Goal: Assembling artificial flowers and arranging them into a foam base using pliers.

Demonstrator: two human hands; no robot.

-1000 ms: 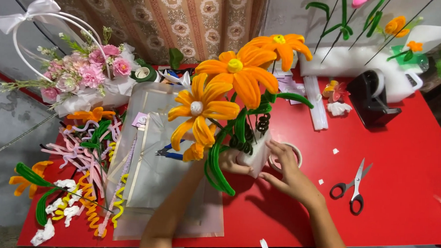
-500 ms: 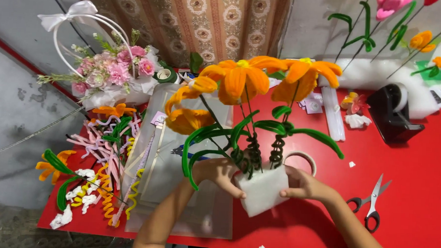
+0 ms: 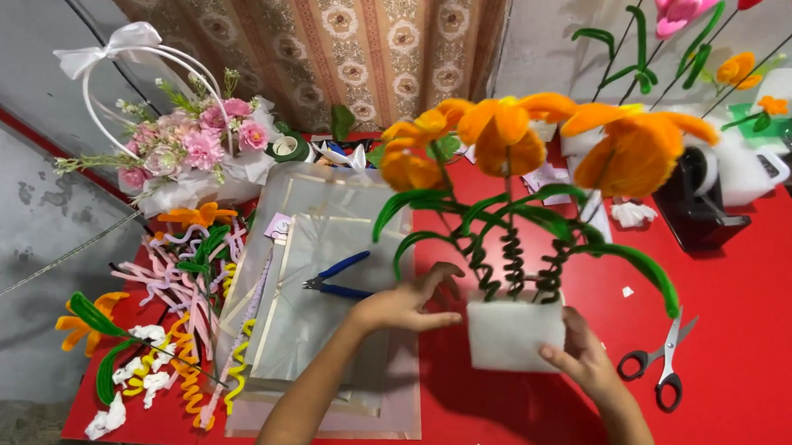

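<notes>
Standing upright, white foam block [image 3: 508,333], orange flowers [image 3: 504,134]

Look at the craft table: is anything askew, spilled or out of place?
Small white scraps lie scattered on the red table, and pipe-cleaner pieces sprawl in a loose heap at its left edge. The flower block, held by both hands, stands upright.

Orange flowers [image 3: 539,135], white foam block [image 3: 513,334]

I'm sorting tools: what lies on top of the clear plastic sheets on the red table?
Blue-handled pliers lie on the plastic sheets. The left hand and forearm reach across their right edge. Whatever lies beneath the arm is covered.
</notes>
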